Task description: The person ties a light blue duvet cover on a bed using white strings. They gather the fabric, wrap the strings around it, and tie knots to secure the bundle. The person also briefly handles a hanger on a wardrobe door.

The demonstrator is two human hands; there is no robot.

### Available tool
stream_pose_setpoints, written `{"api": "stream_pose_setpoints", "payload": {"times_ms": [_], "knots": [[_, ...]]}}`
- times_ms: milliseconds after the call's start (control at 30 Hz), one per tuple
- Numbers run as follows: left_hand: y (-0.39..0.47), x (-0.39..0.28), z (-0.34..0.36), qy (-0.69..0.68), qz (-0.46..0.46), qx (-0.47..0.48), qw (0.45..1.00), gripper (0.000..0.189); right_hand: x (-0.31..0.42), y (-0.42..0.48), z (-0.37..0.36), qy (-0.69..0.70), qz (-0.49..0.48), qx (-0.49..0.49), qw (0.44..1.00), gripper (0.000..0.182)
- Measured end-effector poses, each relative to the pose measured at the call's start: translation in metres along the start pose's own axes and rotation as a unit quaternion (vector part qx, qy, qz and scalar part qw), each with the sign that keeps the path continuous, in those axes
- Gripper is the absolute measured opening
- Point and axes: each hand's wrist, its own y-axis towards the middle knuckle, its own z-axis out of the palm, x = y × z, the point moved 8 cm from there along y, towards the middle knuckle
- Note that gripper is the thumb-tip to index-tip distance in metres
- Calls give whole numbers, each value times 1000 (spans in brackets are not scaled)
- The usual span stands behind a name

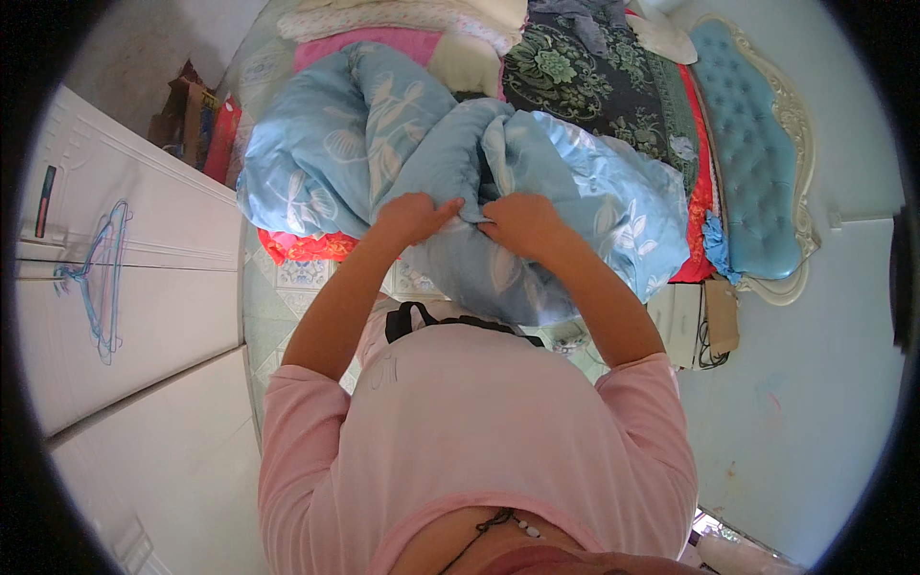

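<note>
A puffy blue quilt (424, 122) with pale leaf and butterfly patterns lies bunched across the near side of the bed. Part of it hangs over the edge toward my body. My left hand (415, 218) grips a fold of its fabric near the middle. Close beside it, my right hand (528, 224) holds the edge of the same cover, next to a dark gap between the folds. The fingertips of both hands are partly hidden in the cloth.
A dark floral blanket (560, 79) covers the bed by the blue tufted headboard (755, 151). Other bedding (402, 25) is heaped beyond. A white wardrobe (144, 215) with hangers (104, 280) stands at left, near cardboard boxes (183, 118). A small cabinet (675, 316) sits at right.
</note>
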Motion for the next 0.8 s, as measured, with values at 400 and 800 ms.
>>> {"api": "stream_pose_setpoints", "payload": {"times_ms": [400,800], "knots": [[-23,-5,7,-174,230,-129,949,34,-166,-66,-15,588,125,-346,720,28],[-30,-79,-34,-58,309,-269,910,30,-106,-52,-14,629,31,-382,676,24]]}}
